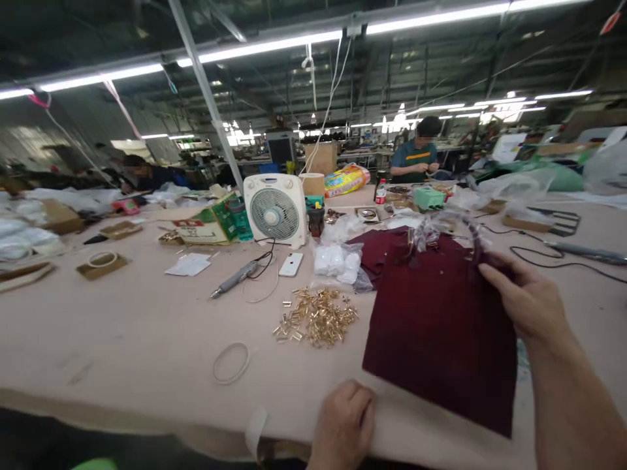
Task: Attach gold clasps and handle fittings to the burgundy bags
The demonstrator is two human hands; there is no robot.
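At right, the maroon panel (443,333) is gripped by the right hand (529,301), seemingly for positioning; at bottom centre, the left hand (343,418) is curled closed. Steady support is probably needed.

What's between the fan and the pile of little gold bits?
A white phone lies between the fan and the gold bits, in the head view.

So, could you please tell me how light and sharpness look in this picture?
In the head view: tube lights glare against a dim roof; the maroon piece is so dark its surface shows little detail; the right hand looks slightly soft; white bundles at the left edge look blurred.
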